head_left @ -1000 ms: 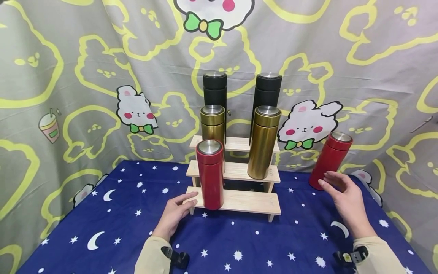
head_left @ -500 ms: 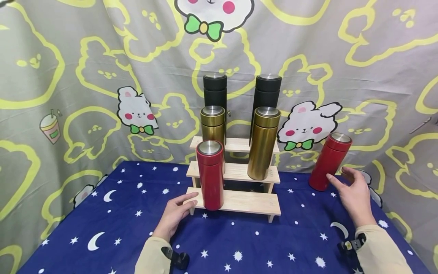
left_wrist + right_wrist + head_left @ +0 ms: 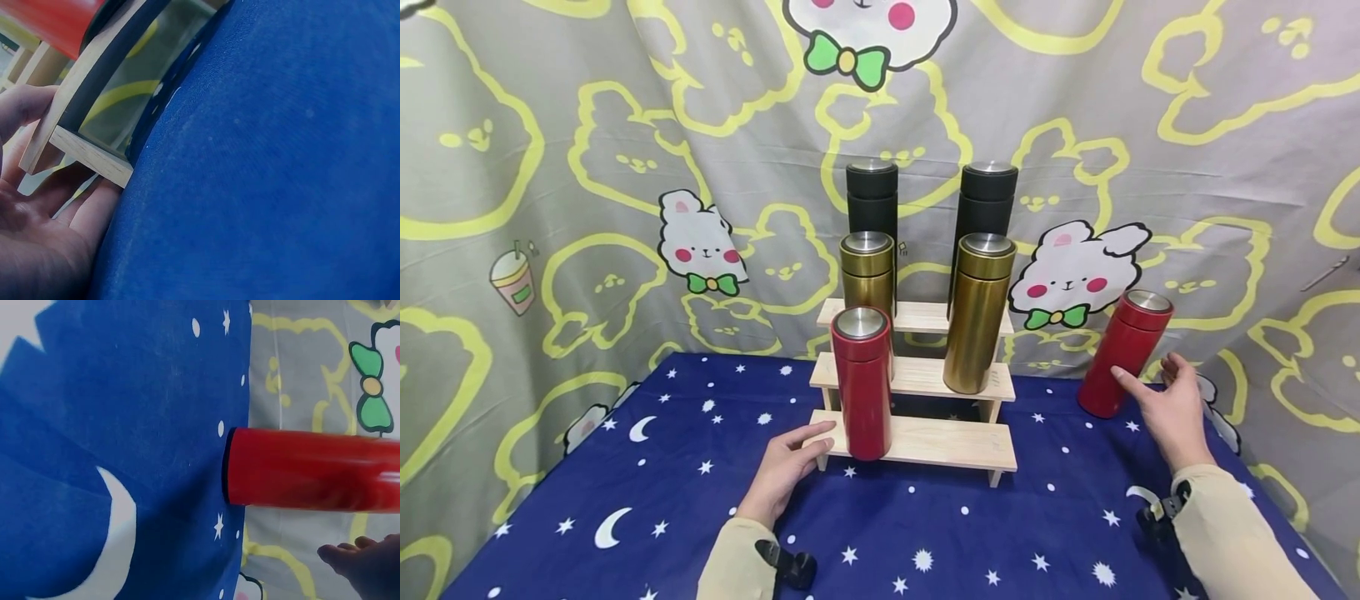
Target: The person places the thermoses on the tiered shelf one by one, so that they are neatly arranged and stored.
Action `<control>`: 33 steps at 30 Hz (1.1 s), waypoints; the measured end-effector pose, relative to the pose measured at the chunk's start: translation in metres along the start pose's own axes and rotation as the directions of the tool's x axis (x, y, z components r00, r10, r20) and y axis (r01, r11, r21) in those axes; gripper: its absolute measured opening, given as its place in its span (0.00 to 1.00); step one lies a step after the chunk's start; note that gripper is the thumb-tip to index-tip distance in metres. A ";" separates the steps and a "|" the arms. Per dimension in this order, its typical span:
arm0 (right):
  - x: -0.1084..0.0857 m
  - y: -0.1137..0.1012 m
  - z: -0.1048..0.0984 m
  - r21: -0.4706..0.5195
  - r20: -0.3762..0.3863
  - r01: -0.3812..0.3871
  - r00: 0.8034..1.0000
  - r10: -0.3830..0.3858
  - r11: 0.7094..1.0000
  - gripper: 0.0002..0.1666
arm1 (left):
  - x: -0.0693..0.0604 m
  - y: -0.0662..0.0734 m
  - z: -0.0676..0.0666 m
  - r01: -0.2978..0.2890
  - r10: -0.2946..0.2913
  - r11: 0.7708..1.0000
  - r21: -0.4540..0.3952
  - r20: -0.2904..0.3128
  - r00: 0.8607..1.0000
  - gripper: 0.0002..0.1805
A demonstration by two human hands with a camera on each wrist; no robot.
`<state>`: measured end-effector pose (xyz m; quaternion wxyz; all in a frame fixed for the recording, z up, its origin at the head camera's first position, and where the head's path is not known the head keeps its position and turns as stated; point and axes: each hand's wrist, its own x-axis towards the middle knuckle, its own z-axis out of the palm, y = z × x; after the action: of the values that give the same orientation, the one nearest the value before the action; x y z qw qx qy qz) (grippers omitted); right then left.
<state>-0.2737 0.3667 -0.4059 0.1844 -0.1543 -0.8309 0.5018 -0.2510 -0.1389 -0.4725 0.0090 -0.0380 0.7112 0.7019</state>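
Observation:
In the head view, a red thermos bottle [image 3: 862, 400] stands on the lowest step of a three-tier wooden stand [image 3: 947, 442], towards its left end. My left hand [image 3: 784, 468] holds that step's left end; the left wrist view shows its thumb at the board [image 3: 44, 137] and other fingers by the leg. A second red thermos bottle [image 3: 1122, 358] stands on the cloth at the right. My right hand [image 3: 1174, 417] is beside it, fingers spread, the thumb overlapping its front in the head view. In the right wrist view, fingers show apart from the bottle.
Two gold thermos bottles [image 3: 973, 333] stand on the middle step. Behind them, two black thermos bottles [image 3: 988, 200] are on the top step. A blue star-and-moon cloth [image 3: 970, 542] covers the table, and a patterned curtain [image 3: 760, 167] hangs behind.
My right hand has moved from in front of the right-hand red thermos bottle round to its right side, with its fingers further back. The left hand and the bottles have stayed put.

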 end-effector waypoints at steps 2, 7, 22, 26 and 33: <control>0.004 0.001 0.001 0.014 0.014 0.000 1.000 0.000 1.000 0.61 | 0.000 0.000 0.000 -0.001 0.001 1.000 -0.001 -0.001 1.000 0.19; 0.014 0.002 0.003 0.036 0.040 0.011 0.999 -0.012 0.999 0.63 | 0.000 -0.001 0.000 -0.006 0.006 1.000 -0.001 -0.003 1.000 0.19; 0.026 0.006 0.014 0.063 0.034 0.028 0.999 -0.031 0.998 0.61 | 0.001 0.000 0.000 -0.007 0.007 1.000 -0.012 0.003 1.000 0.19; 0.025 0.004 0.014 0.070 0.015 0.016 1.000 -0.017 0.997 0.59 | 0.002 0.000 0.000 -0.007 0.007 1.000 -0.022 0.004 1.000 0.19; 0.025 0.005 0.016 0.051 0.006 0.031 0.999 -0.031 0.998 0.54 | 0.002 -0.001 0.000 -0.009 0.009 1.000 -0.026 0.004 1.000 0.19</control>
<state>-0.3029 0.3677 -0.4129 0.1933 -0.1348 -0.8207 0.5205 -0.2527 -0.1391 -0.4738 0.0067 -0.0335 0.7023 0.7111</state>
